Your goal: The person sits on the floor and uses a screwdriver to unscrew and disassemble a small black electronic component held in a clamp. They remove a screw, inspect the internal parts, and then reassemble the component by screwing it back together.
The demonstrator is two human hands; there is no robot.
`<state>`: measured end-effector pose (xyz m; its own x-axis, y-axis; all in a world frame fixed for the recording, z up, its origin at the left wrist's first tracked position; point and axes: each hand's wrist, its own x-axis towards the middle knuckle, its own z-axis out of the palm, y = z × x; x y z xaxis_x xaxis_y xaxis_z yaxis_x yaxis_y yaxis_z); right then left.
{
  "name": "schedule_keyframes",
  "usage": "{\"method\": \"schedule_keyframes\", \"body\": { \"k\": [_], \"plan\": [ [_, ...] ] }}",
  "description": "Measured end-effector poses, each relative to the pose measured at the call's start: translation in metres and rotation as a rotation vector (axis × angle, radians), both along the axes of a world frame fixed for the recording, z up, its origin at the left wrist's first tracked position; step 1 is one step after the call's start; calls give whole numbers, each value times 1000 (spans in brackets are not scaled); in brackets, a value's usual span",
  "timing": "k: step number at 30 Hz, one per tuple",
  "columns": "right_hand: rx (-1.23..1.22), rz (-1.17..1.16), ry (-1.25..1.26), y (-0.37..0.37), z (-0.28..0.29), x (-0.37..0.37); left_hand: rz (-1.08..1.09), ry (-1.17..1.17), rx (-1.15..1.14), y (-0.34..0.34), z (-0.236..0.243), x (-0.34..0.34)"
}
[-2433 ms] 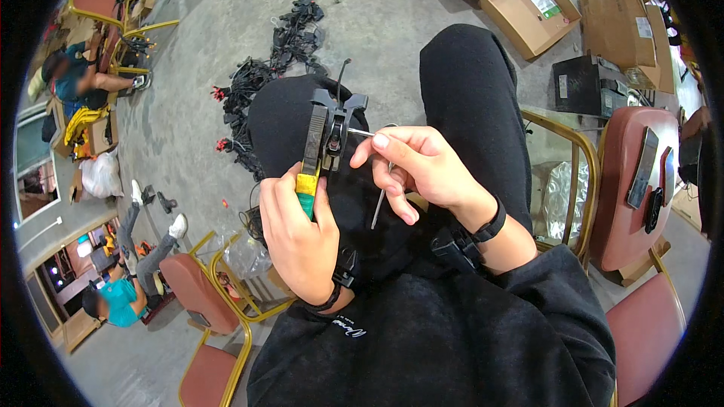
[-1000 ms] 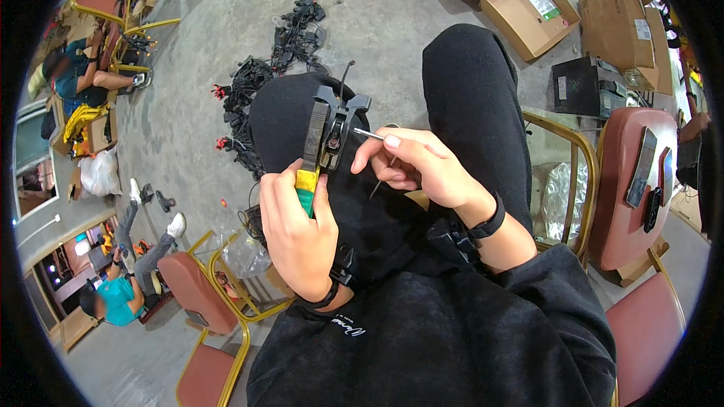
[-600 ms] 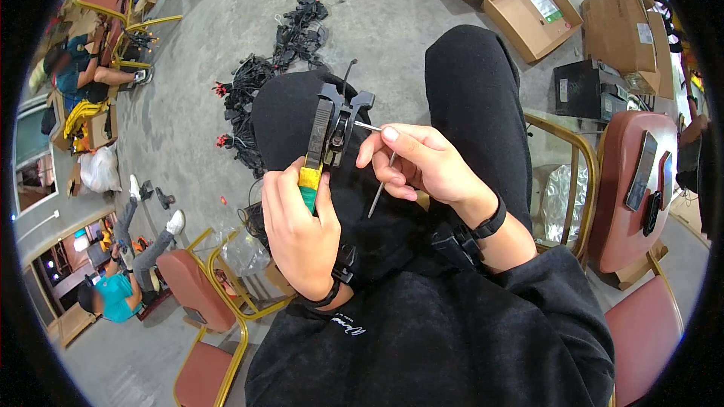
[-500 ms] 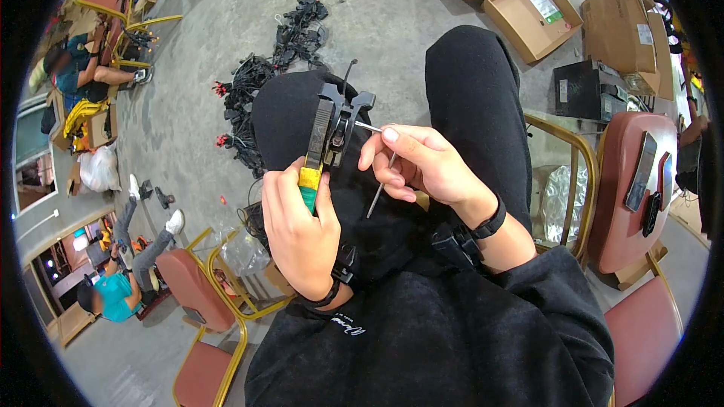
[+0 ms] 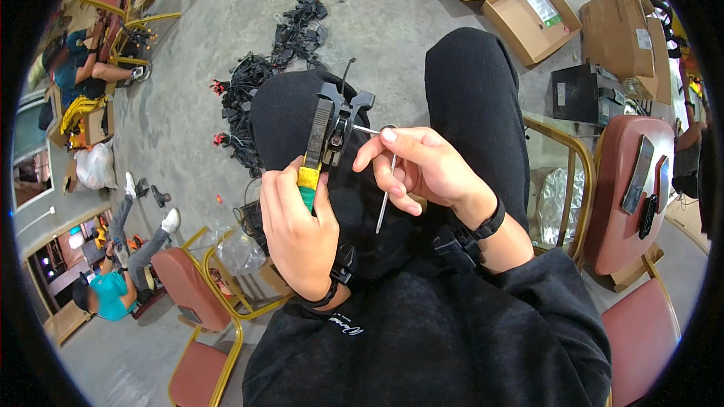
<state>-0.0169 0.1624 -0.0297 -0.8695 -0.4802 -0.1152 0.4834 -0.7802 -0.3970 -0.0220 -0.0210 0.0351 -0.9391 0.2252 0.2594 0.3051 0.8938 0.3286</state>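
Observation:
My left hand [image 5: 296,226] is closed around a tool with a yellow-and-green handle [image 5: 307,183] and a dark ridged body [image 5: 317,126]. A black plastic bracket [image 5: 345,120] with a short dark strap sticking up sits against that tool's upper end, over my lap. My right hand [image 5: 426,169] pinches a thin metal rod [image 5: 363,129] between thumb and forefinger, its far end at the bracket's right side. A second thin rod [image 5: 381,211] hangs downward through the same hand's fingers. Whether the first rod's tip is inside the bracket I cannot tell.
Black cable bundles [image 5: 241,124] lie on the floor beyond my knees. An open cardboard box [image 5: 501,26] and a black case [image 5: 567,109] are at upper right. Phones [image 5: 639,169] rest on a chair [image 5: 609,241] beside me. Two co-workers [image 5: 113,295] [image 5: 75,68] sit at left.
My right hand's hanging rod has swung lower and more upright, its fingers shifting slightly. The held tool and bracket have moved slightly up and right since the oldest frame.

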Motion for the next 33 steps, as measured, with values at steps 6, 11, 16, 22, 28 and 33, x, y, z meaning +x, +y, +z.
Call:
{"method": "schedule_keyframes", "body": {
  "k": [6,11,16,22,28,33],
  "plan": [
    [121,-66,-18,-4,8,1,7,-18,10,2,1,0],
    [113,-13,-10,0,8,-1,10,-16,7,3,4,0],
    [162,-28,30,-4,9,1,29,-34,18,3,3,0],
    [334,-35,49,-1,18,0,17,-29,18,1,4,1],
    [777,-160,158,-3,28,1,-7,-26,26,0,5,0],
    [1223,-443,412,-10,21,2,-24,-34,39,-2,3,-2]
  ]
}}
